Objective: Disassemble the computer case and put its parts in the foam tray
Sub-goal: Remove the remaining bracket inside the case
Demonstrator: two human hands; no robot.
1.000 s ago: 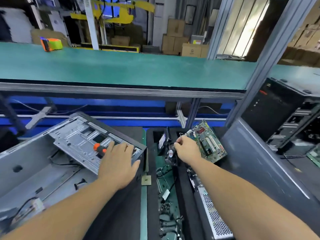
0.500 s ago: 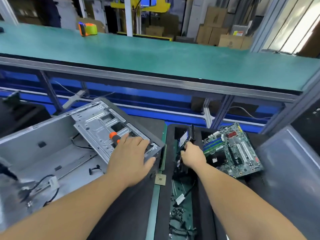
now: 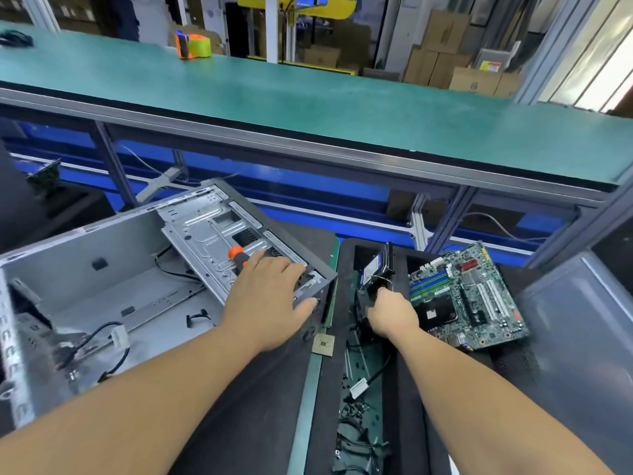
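Note:
The open grey computer case lies on its side at the left. My left hand rests with straight fingers on its drive cage at the front corner. A screwdriver's orange and black handle sticks out from under that hand. To the right is the black foam tray. My right hand reaches down into one of its slots, fingers curled round a black fan-like part with thin wires. A hard drive stands upright just behind it. The green motherboard lies in the tray's right compartment.
A square CPU chip sits on the tray's left rim. Loose cables and screws fill the tray's near channel. A grey side panel lies at the right. Beyond runs a green conveyor with an orange tape dispenser.
My right hand has gone from the motherboard's edge down into the tray slot with the black part. The view has swung left. My left hand stays on the case.

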